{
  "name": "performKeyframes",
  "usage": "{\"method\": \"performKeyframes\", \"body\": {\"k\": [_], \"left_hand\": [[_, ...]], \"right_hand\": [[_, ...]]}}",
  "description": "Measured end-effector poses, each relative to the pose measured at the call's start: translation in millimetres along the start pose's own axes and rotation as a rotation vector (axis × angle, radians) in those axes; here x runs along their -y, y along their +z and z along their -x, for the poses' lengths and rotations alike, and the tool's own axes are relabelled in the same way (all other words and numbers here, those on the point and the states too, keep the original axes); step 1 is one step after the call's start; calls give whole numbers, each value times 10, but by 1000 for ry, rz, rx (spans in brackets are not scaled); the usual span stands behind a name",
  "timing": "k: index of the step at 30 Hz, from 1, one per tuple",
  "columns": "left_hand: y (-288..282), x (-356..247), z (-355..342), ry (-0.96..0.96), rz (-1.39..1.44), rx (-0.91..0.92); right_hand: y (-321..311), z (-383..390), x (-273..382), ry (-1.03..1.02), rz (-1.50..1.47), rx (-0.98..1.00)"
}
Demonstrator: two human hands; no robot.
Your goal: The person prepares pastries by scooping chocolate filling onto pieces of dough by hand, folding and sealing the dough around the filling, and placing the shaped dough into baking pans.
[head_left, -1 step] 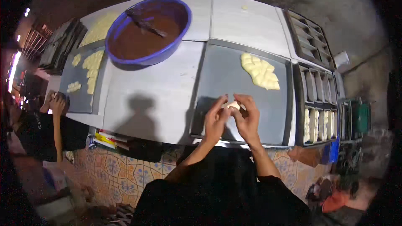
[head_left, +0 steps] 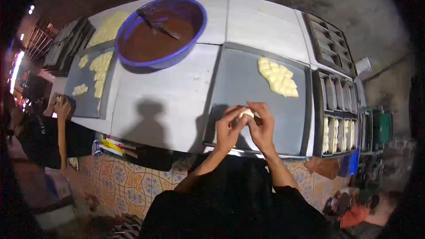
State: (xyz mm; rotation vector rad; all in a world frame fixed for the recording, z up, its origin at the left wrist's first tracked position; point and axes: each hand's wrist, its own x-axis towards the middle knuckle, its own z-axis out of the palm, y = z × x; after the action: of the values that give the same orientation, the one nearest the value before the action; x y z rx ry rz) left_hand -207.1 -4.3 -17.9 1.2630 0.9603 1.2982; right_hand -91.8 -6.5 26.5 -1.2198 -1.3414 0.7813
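Observation:
My left hand (head_left: 228,128) and my right hand (head_left: 261,126) are together over the lower part of a grey tray (head_left: 239,75), closed around a small pale dough piece (head_left: 245,113) that is partly hidden by fingers and thumbs. Higher on the same tray, right of centre, lies a cluster of pale, rounded dough pieces (head_left: 276,76). To the right of the tray stand metal loaf tins (head_left: 334,90), the lower ones holding knobbly pale dough (head_left: 338,135).
A purple tub (head_left: 179,55) of brown paste with a dark utensil sits at back left. Beyond it are another dough tray (head_left: 79,106), stacked dark pans (head_left: 66,44) and a co-worker's hand (head_left: 62,106). More tins (head_left: 330,40) stand back right, a blue crate (head_left: 349,163) below.
The fingers of my left hand have lowered and drawn closer around the dough piece. The view has shifted slightly, so the table appears a little to the right.

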Motion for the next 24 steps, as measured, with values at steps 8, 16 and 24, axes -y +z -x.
{"method": "performKeyframes", "body": {"k": [8, 16, 24], "left_hand": [[-289, -157, -96, -239, 391, -184], [-739, -168, -865, -306, 1376, 614], [-2785, 701, -3521, -180, -1100, -295]], "right_hand": [[363, -253, -231, -172, 61, 345], [293, -388, -896, 372, -683, 656], [544, -481, -724, 297, -633, 458]]}}
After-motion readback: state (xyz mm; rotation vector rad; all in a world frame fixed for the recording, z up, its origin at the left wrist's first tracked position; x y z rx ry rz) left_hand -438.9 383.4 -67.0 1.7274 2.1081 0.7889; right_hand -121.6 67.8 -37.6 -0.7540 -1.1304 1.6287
